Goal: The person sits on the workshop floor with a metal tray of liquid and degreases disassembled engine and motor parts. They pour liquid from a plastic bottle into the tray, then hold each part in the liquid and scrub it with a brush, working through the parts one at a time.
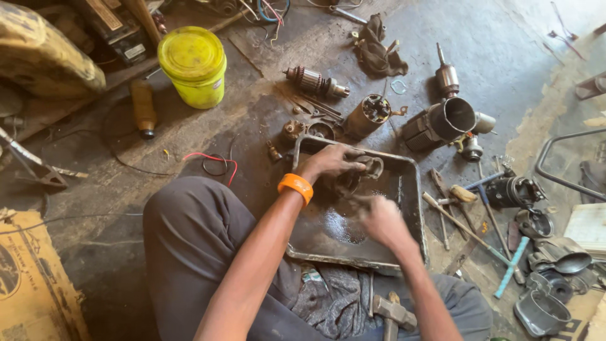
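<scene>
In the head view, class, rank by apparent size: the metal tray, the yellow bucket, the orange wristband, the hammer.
1. Metal tray
2. Yellow bucket
3. Hammer, though nearness to the camera inflates it
4. Orange wristband

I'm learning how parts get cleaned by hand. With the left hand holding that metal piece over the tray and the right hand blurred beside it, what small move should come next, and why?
Probably lower the metal part toward the liquid pooled in the tray. The left hand grips it above the wet patch while the right hand is blurred just beside it; what the right hand holds cannot be told.
</scene>
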